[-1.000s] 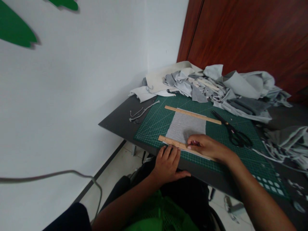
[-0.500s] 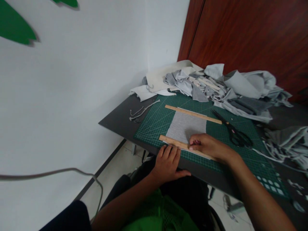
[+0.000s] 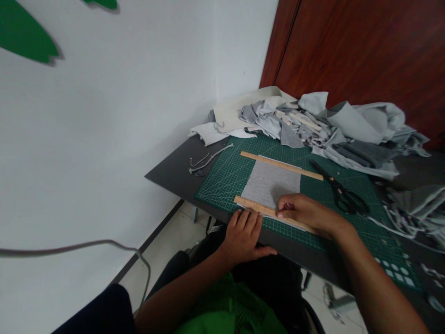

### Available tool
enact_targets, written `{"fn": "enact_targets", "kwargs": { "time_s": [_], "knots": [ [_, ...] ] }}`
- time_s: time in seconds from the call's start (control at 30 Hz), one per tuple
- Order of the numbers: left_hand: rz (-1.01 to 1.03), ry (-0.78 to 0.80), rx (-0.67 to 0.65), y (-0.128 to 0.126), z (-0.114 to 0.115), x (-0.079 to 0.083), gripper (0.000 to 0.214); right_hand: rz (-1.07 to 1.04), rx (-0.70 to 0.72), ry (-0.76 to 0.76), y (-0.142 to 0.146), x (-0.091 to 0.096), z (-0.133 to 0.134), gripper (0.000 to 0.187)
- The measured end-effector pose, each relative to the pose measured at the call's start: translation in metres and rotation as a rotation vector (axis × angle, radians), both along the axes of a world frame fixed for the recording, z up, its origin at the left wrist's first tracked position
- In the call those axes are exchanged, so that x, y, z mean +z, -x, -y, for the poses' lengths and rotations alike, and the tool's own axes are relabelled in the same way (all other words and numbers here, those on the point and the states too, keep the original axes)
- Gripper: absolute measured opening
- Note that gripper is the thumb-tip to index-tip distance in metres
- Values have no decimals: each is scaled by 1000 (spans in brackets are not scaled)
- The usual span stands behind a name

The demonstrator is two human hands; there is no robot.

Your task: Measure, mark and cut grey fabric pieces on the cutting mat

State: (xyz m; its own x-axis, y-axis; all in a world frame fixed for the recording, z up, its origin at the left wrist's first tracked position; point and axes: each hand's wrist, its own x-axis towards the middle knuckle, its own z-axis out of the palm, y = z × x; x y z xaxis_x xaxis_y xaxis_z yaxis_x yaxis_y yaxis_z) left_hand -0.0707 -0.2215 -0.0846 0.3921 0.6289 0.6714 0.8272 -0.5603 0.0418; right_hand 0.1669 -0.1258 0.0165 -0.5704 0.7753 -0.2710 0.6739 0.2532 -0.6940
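Note:
A piece of grey fabric (image 3: 273,180) lies flat on the green cutting mat (image 3: 217,181), with a wooden strip (image 3: 278,163) across its far edge. A second wooden strip (image 3: 255,205) crosses its near edge, and a thin pale fabric edge shows on the near side of it. My right hand (image 3: 302,211) has its fingers curled, thumb and forefinger closed on the near strip. My left hand (image 3: 243,236) lies with fingers stretched out at the mat's front edge, fingertips on or beside the fabric edge. Its thumb points right over the table's edge.
Black scissors (image 3: 342,190) lie on the mat, right of the fabric. A heap of grey and white cloth scraps (image 3: 295,118) covers the back of the dark table (image 3: 167,171). Loose cords (image 3: 210,159) lie at left. More scraps (image 3: 420,208) sit at right. A white wall borders the left.
The view has shifted slightly. The near wooden strip and my right hand have slid a very little to the right relative to the mat. My left hand stays nearly in place.

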Motion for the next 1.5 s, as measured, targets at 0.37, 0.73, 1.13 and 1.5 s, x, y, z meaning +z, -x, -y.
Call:
{"fn": "enact_targets", "kwargs": {
  "time_s": [0.37, 0.73, 1.13, 1.5],
  "knots": [
    [13, -14, 43, -6, 7, -2, 90, -1, 2, -17, -1, -3, -1, 30],
    [25, 1, 43, -8, 10, -1, 89, -24, 8, 6, -6, -11, -5, 30],
    [-2, 2, 50, -8, 10, -1, 91, -47, 9, 15, -4, -6, -1, 29],
    [-44, -13, 56, -8, 10, -4, 89, -65, -20, 46, -6, -11, -2, 31]
  ]
}}
